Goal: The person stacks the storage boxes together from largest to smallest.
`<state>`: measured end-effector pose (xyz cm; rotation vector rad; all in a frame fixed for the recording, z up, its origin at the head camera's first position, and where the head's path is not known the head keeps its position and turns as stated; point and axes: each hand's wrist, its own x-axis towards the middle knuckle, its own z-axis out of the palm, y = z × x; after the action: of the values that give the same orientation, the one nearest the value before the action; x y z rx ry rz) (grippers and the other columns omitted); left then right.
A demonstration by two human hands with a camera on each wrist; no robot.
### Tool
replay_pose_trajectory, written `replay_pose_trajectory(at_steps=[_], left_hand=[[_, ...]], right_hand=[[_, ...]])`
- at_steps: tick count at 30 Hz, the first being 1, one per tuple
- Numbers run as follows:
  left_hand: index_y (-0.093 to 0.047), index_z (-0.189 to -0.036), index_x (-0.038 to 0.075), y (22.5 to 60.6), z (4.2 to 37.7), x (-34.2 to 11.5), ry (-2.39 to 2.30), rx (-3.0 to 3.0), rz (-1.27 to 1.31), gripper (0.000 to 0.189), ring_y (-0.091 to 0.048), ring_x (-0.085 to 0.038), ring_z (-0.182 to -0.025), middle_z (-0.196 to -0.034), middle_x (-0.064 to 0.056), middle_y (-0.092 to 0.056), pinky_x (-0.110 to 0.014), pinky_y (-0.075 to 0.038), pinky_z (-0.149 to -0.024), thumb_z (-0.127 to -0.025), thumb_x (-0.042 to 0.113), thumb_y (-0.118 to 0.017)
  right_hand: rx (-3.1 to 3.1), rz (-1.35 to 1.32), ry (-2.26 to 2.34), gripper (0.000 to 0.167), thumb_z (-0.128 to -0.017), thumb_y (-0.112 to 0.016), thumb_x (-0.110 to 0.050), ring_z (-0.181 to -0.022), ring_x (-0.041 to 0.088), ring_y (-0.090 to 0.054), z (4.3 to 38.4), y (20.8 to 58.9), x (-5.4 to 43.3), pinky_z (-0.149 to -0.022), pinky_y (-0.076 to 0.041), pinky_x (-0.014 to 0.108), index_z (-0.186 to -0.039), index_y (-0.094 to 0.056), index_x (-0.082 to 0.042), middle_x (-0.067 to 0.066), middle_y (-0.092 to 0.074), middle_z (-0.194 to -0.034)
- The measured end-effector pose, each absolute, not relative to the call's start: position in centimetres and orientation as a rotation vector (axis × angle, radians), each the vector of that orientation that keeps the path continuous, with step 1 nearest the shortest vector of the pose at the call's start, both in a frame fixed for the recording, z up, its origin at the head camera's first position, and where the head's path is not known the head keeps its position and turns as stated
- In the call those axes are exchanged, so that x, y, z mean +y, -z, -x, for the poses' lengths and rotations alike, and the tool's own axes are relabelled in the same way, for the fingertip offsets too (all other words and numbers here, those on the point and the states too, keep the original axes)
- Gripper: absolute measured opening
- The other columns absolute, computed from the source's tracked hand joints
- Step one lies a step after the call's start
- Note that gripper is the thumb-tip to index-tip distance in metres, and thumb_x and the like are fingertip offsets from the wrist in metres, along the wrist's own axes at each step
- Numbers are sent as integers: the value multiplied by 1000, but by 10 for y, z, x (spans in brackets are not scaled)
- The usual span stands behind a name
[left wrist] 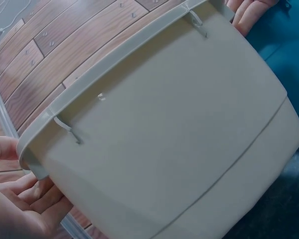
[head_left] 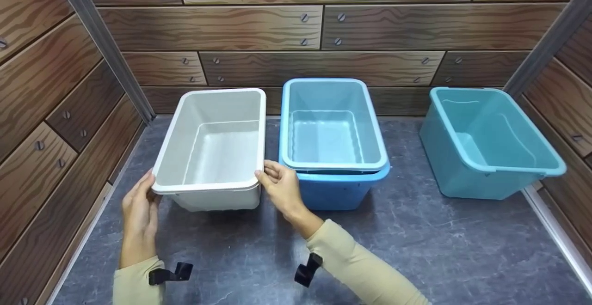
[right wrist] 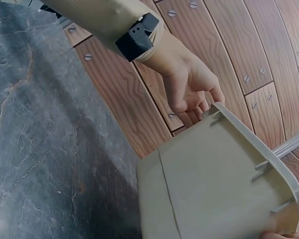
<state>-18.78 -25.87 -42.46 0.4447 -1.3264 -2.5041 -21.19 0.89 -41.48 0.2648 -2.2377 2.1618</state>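
A light grey plastic bin (head_left: 217, 186) with a white rim stands at the left, and nothing lies inside it. My left hand (head_left: 140, 208) grips its near left corner by the rim, fingers beneath and thumb at the edge. At the near right corner, my right hand (head_left: 281, 187) pinches the rim between thumb and fingers. The left wrist view shows the bin's outer end wall (left wrist: 164, 114) tilted across the picture, with the left hand (left wrist: 27, 199) under the lip. A shadow falls below the near end; whether that end is off the surface I cannot tell.
Just right of the grey bin, a light blue bin (head_left: 335, 166) sits nested in a darker blue bin (head_left: 333, 193). A teal bin (head_left: 476, 182) stands at the far right. Wood-patterned walls (head_left: 259, 27) enclose the dark marbled surface (head_left: 407, 245) at the back and sides.
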Motion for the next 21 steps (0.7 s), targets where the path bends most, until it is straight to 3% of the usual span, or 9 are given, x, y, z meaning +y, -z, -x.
replay_pose_trajectory(at_steps=[21], left_hand=[[-72,-83,18,413,188,-256,2490,-1312,-442,21,-65,-5,-85,-91,7,-71,-14,-55,-77,-94,8,-58]], right_hand=[[-2191,-225,-2238,42,-91,-59,-3,-118,40,-60,214,403,12,-98,-55,36,-125,-51,20,35,-59,-125]])
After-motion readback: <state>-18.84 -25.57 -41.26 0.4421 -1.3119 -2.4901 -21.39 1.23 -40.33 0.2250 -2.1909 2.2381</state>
